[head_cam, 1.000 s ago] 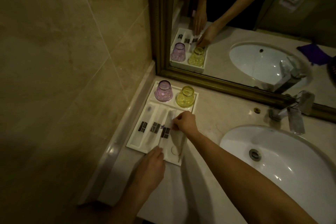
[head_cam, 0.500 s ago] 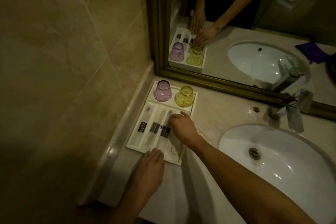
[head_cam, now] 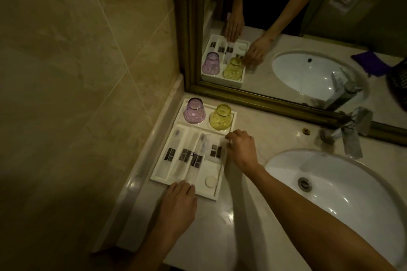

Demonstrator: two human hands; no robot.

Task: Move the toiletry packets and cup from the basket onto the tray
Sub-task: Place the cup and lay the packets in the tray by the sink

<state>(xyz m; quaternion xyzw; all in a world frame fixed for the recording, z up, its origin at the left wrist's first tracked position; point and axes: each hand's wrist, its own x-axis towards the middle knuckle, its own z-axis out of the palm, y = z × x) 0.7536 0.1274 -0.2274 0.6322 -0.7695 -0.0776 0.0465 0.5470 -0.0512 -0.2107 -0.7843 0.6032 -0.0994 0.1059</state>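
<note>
A marble counter [head_cam: 253, 222] meets a tiled wall [head_cam: 77, 72] at left and a framed mirror [head_cam: 286, 28] behind; an oval white sink [head_cam: 343, 185] is set into it at right, with a chrome tap [head_cam: 350, 134] at the far rim. In the corner lies a white compartmented tray [head_cam: 226, 116]. Its two far wells hold an inverted purple cup [head_cam: 195, 110] and, beside it, an inverted yellow cup [head_cam: 221, 117]. The long slots nearer the person carry clear toiletry packets [head_cam: 187, 156] with dark labels, side by side. The left hand [head_cam: 179, 201] lies flat, fingers extended, on the tray's near edge, holding nothing. The right hand [head_cam: 241, 148] hovers at the tray's right edge, fingers curled, fingertips touching a further packet [head_cam: 214, 149] in the rightmost slot; whether it grips is unclear. A small round white disc [head_cam: 210, 181] sits in the near-right compartment.
</note>
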